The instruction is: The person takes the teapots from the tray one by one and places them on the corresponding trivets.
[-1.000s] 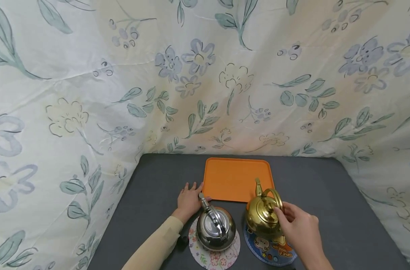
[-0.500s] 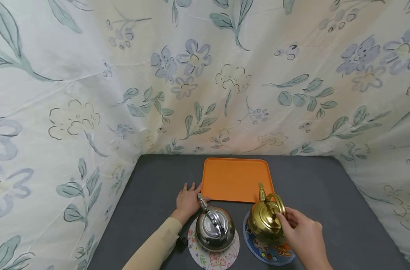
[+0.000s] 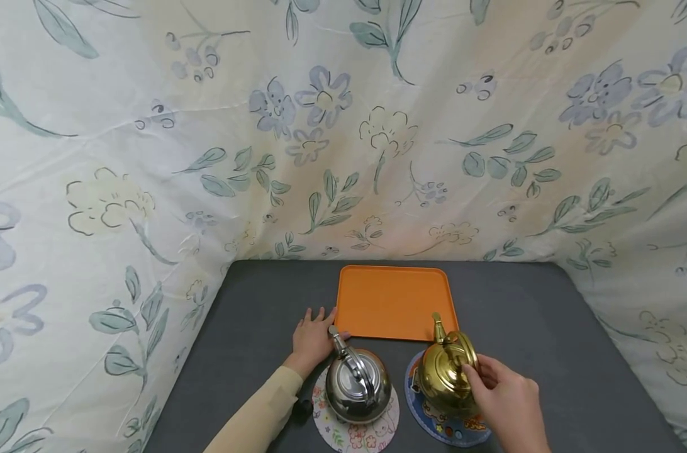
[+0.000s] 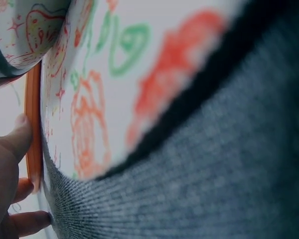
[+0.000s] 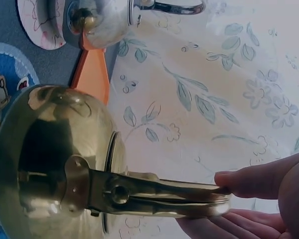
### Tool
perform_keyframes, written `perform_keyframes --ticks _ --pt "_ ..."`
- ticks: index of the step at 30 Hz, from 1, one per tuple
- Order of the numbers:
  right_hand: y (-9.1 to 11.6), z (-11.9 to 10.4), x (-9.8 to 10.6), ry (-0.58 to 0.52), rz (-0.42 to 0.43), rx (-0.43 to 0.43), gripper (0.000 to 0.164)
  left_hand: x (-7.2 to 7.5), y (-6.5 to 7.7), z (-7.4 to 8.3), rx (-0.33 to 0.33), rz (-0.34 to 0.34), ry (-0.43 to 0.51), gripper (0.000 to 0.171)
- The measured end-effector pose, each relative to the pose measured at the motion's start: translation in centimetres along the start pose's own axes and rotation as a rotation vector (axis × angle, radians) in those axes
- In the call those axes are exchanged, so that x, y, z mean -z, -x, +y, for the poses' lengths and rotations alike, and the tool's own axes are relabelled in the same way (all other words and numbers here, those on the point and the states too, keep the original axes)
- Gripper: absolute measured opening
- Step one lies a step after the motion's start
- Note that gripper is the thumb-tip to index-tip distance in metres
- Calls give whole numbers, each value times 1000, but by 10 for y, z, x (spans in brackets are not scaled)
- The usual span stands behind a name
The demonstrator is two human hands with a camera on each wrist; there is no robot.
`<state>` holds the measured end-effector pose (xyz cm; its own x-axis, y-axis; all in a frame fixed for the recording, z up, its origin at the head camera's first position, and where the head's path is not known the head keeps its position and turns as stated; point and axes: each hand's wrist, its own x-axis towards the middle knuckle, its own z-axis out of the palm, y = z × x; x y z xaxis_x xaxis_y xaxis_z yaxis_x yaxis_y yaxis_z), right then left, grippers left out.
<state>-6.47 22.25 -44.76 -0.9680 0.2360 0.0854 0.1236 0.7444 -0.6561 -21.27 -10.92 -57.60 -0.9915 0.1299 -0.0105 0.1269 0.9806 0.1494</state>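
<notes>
My right hand pinches the arched handle of a gold kettle between thumb and fingers. In the right wrist view the handle runs into the fingers. The kettle is over a round blue cartoon mat; whether its base touches the mat I cannot tell. My left hand lies with fingers spread at the near left corner of an orange tray, its thumb close to the tray's edge. Beside that hand a silver kettle stands on a round white floral mat.
A dark grey table carries everything. Flower-print cloth hangs behind it and along both sides. The silver kettle's spout points toward the tray and left hand.
The gold kettle has moved slightly nearer and to the right relative to the tray, still in the right hand. The left hand stays by the tray. The head view has shifted a little.
</notes>
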Motion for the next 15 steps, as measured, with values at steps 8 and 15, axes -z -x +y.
perform_keyframes --ticks 8,15 --pt "3 6 3 0 -18 -42 41 -2 -1 2 4 1 13 82" --pt "2 15 6 35 12 88 47 -7 2 -7 -12 12 103 77"
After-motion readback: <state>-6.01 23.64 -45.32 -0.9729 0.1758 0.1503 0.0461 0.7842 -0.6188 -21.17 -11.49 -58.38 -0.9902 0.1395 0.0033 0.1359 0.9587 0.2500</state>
